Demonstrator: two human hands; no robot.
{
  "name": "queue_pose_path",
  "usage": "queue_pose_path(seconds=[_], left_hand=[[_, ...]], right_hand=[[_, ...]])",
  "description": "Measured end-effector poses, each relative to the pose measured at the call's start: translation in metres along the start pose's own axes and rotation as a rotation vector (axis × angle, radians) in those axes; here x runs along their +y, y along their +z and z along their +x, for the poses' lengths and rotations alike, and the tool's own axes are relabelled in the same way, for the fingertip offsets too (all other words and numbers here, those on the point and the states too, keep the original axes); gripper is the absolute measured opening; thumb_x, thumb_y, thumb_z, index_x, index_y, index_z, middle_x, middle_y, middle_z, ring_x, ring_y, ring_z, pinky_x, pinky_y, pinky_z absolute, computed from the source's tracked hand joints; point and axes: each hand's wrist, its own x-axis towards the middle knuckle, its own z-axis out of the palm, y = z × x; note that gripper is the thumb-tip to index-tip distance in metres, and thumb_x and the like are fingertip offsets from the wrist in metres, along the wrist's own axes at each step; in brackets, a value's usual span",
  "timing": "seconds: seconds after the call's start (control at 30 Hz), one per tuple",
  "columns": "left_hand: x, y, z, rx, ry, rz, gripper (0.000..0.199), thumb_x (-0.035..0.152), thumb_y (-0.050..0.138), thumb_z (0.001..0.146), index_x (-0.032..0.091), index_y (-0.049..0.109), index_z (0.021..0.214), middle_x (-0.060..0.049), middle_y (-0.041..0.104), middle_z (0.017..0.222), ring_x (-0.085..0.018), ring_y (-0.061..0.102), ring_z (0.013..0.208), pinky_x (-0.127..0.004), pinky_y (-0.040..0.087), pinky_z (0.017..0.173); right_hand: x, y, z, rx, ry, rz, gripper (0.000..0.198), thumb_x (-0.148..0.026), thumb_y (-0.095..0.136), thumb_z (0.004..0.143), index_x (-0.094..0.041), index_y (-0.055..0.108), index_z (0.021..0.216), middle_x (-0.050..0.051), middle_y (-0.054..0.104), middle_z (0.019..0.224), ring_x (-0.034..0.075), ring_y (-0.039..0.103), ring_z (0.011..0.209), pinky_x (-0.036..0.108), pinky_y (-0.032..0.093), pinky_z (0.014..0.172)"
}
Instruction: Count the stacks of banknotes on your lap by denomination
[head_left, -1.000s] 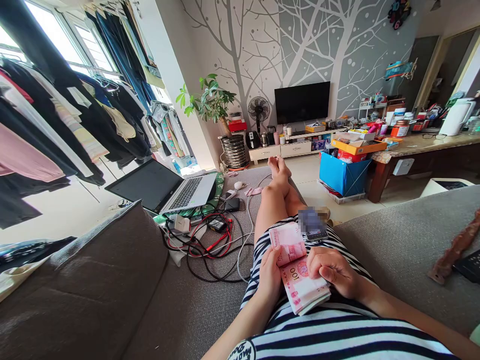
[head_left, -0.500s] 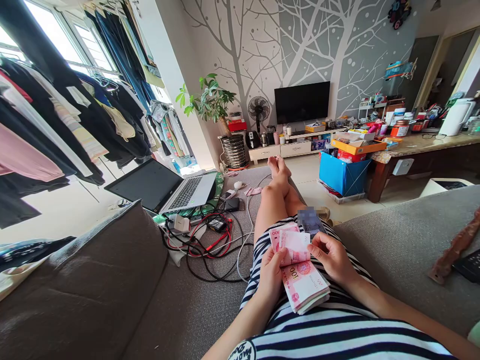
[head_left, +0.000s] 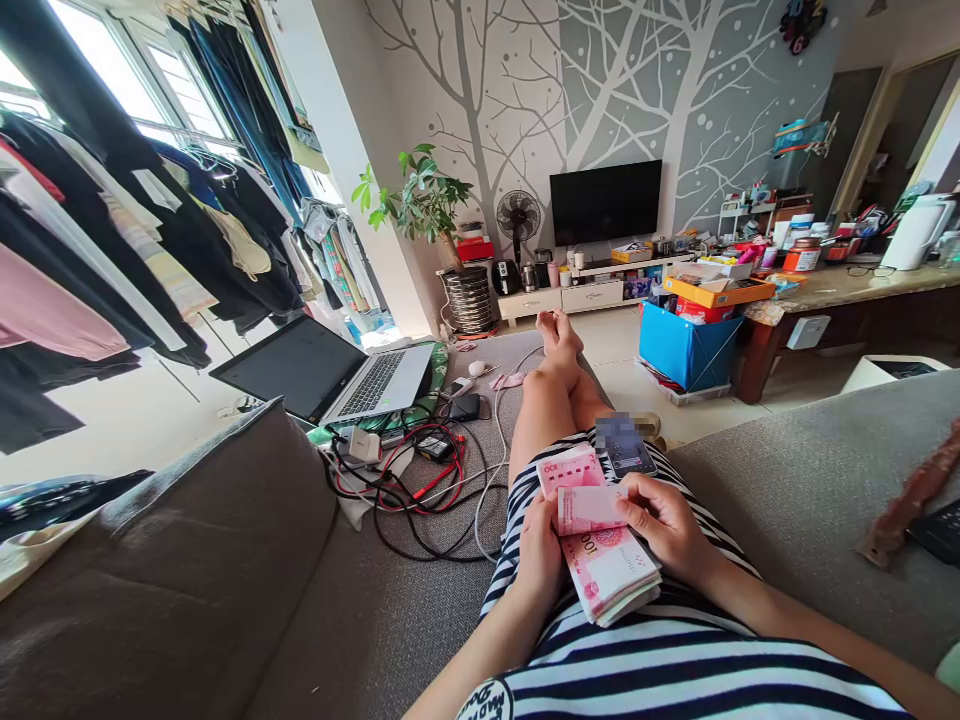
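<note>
A thick stack of pink 100 banknotes (head_left: 609, 575) rests on the striped cloth over my lap. My left hand (head_left: 541, 545) is closed around the left side of the notes; its fingers are partly hidden behind them. Between thumb and fingers, my right hand (head_left: 666, 518) pinches the right end of a banknote (head_left: 586, 510) lying across the stack. More pink notes (head_left: 568, 468) stick out beyond it, towards my knees. A dark phone-like object (head_left: 628, 448), partly blurred out, lies on my thigh just past my right hand.
An open laptop (head_left: 375, 385) stands on the sofa (head_left: 420, 620) at left, with tangled cables (head_left: 420, 490) and chargers beside my legs. A grey cushion (head_left: 180, 560) is nearer. A blue storage box (head_left: 684, 348) and a cluttered table (head_left: 832, 290) stand at right.
The banknote in my right hand has come down and tilted flatter across the stack, baring more of the notes beyond it. My left thumb has drawn back slightly.
</note>
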Motion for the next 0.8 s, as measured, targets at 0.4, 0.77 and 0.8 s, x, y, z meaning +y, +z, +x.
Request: queue_pose_path(seconds=[0.4, 0.77, 0.8], left_hand=[[0.0053, 0.0075, -0.0074, -0.114, -0.145, -0.215, 0.02, 0.031, 0.071, 0.066, 0.019, 0.065, 0.081, 0.002, 0.065, 0.072, -0.011, 0.053, 0.059, -0.024, 0.042, 0.061], [0.01, 0.0095, -0.0094, -0.122, -0.129, -0.218, 0.022, 0.03, 0.072, 0.067, 0.017, 0.065, 0.083, 0.0, 0.067, 0.073, -0.012, 0.055, 0.061, -0.024, 0.043, 0.062], [0.0092, 0.009, -0.009, -0.124, -0.129, -0.223, 0.021, 0.03, 0.072, 0.067, 0.017, 0.065, 0.083, 0.001, 0.067, 0.073, -0.011, 0.055, 0.061, -0.024, 0.043, 0.062]], right_hand=[[-0.0034, -0.0042, -0.0064, -0.08, -0.05, 0.006, 0.026, -0.039, 0.05, 0.096, -0.02, 0.057, 0.08, 0.0, 0.056, 0.069, 0.015, 0.05, 0.064, 0.027, 0.039, 0.062], [-0.0043, -0.0082, -0.007, -0.144, -0.205, 0.101, 0.023, -0.035, 0.048, 0.097, -0.021, 0.057, 0.081, 0.003, 0.057, 0.076, 0.018, 0.055, 0.073, 0.03, 0.041, 0.069], [-0.0049, -0.0085, -0.0068, -0.149, -0.212, 0.103, 0.023, -0.034, 0.048, 0.097, -0.021, 0.057, 0.081, 0.003, 0.058, 0.077, 0.018, 0.055, 0.073, 0.03, 0.041, 0.069]])
